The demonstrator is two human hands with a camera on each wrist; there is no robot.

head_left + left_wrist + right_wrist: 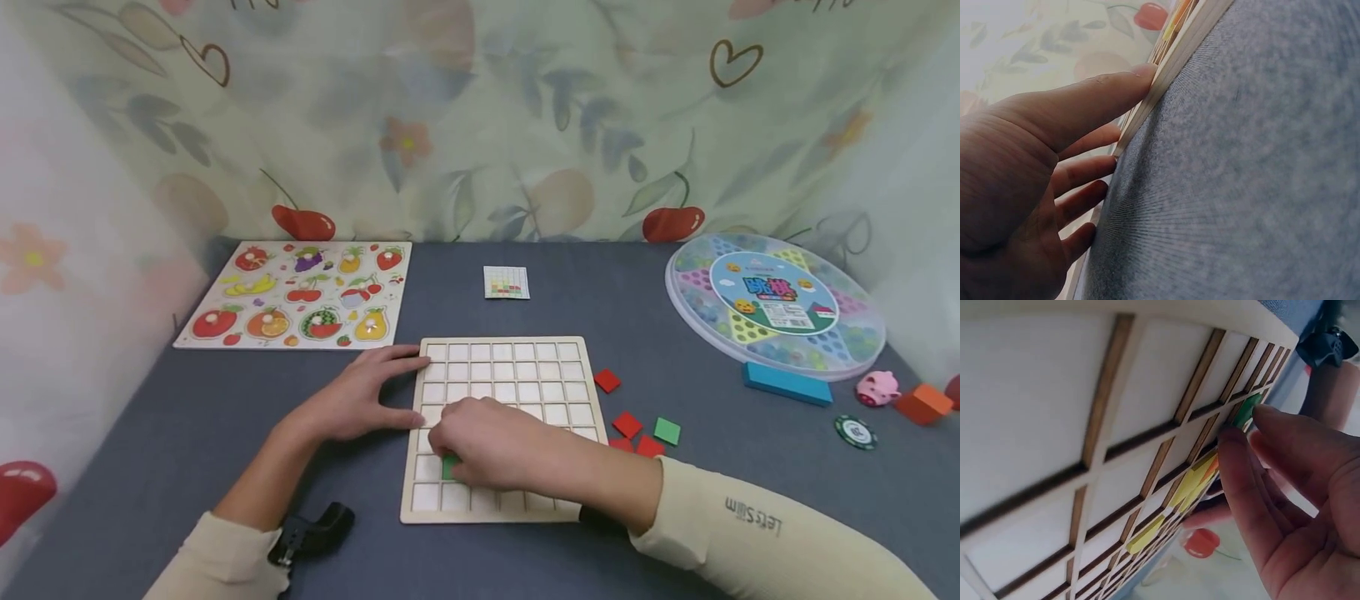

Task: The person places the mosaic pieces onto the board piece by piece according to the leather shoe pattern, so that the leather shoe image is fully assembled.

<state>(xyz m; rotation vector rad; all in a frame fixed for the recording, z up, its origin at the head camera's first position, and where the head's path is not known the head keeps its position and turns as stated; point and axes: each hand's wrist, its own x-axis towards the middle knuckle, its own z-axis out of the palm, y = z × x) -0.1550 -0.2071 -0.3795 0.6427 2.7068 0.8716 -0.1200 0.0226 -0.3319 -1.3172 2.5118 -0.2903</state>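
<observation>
**A:** Grey felt tabletop (187, 433) with a flowery curtain (480, 117) hung round it, that's the head view; what's on it?

**B:** Wooden grid board (510, 367) in the middle; left hand (352, 400) lies flat against its left edge, fingers straight and loosely together; right hand (487, 450) sits on the lower rows, fingers curled down over a green tile (450, 467) in a cell near the bottom left corner; looks like a pinch but the hand covers most of it.

**A:** Other stuff around?

**B:** Loose red tiles (626, 425) and a second green tile (667, 431) just right of the board; small pattern card (506, 282) behind it; fruit puzzle (296, 293) far left; round marble game box (772, 304) far right, with a blue block (787, 383), a pink pig (877, 388), an orange block (924, 404) and a poker chip (855, 432) near it.

**A:** Left wrist view?

**B:** Just the hand's fingers (1085, 103) stretched out, slightly fanned, tips touching the board's edge (1179, 56); felt fills the rest.

**A:** Right wrist?

**B:** Board cells close up (1072, 425); fingertips (1241, 456) close together and touching the green tile, which stands tilted in its cell (1245, 409); can't tell if the thumb is on it; yellow and orange bits (1188, 484) show through beyond.
</observation>
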